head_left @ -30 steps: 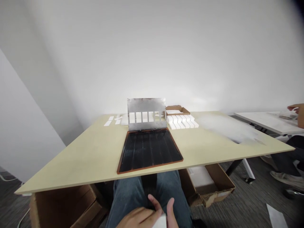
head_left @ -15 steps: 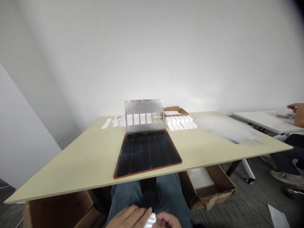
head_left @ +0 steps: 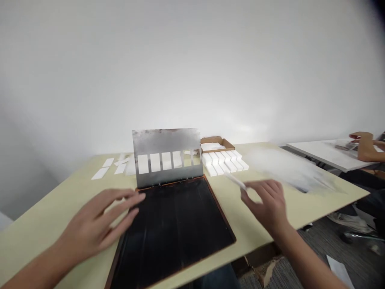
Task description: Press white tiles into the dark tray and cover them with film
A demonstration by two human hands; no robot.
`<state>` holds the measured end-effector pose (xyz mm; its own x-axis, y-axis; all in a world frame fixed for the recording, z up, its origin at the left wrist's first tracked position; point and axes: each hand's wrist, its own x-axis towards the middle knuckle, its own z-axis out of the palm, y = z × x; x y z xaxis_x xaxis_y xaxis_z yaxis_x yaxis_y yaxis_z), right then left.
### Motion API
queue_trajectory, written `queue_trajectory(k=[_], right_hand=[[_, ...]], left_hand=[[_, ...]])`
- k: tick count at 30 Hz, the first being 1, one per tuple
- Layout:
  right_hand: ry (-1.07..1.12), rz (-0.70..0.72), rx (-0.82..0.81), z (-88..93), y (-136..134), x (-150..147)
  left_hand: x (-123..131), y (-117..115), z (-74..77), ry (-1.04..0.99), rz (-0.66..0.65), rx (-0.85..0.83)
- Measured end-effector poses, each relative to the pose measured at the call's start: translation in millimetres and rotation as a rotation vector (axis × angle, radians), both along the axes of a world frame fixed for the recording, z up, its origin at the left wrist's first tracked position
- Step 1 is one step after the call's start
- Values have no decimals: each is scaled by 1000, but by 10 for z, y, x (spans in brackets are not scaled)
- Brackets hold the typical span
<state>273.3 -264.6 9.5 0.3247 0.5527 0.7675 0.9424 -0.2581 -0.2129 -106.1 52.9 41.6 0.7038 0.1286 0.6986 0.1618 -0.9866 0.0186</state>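
My right hand (head_left: 267, 200) pinches a thin white strip (head_left: 235, 181) between thumb and fingertips, over the table to the right of the black tray. The strip shows nearly edge-on and a little blurred. My left hand (head_left: 105, 220) is open, fingers extended over the left edge of the black tray (head_left: 180, 224), which has an orange-brown rim. Hinged at the tray's far edge, a metal plate (head_left: 167, 140) with several rectangular cutouts stands upright. Beyond the strip, white blocks (head_left: 221, 163) lie in two rows.
An open cardboard box (head_left: 227, 145) with white contents sits behind the blocks. White cards (head_left: 100, 173) lie at the table's back left. A hazy translucent sheet (head_left: 279, 164) covers part of the right side. Another person's hand (head_left: 359, 136) shows at a neighbouring table (head_left: 319, 152).
Both hands have risen from my lap to above the table and moved apart. My right hand now holds the white strip out to the right. The view has shifted closer to the tray.
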Motion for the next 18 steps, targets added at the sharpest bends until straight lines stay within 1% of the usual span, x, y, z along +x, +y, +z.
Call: queue_trajectory(k=[1, 2, 3, 5, 7, 8, 10, 14, 18], right_hand=[[-67, -15, -59, 50, 236, 275], [-131, -17, -132, 60, 468, 510], [-191, -14, -207, 38, 682, 701], [-291, -17, -345, -72, 1010, 961], [-371, -21, -463, -210, 1188, 1099], [-402, -27, -513, -272, 1228, 1143], [-450, -44, -592, -361, 1250, 1211], [-507, -76, -673, -411, 1236, 1348], [-539, -105, -668, -429, 1234, 1475]], left_hand=[[157, 212, 11, 14, -26, 31], [292, 386, -20, 28, -41, 59], [395, 522, -84, 25, -60, 89], [487, 695, -267, 27, -96, 132], [454, 775, -444, 33, -111, 150], [413, 795, -509, 28, -115, 154], [331, 821, -578, 27, -121, 149], [281, 865, -571, 38, -100, 118], [312, 892, -568, 33, -93, 119]])
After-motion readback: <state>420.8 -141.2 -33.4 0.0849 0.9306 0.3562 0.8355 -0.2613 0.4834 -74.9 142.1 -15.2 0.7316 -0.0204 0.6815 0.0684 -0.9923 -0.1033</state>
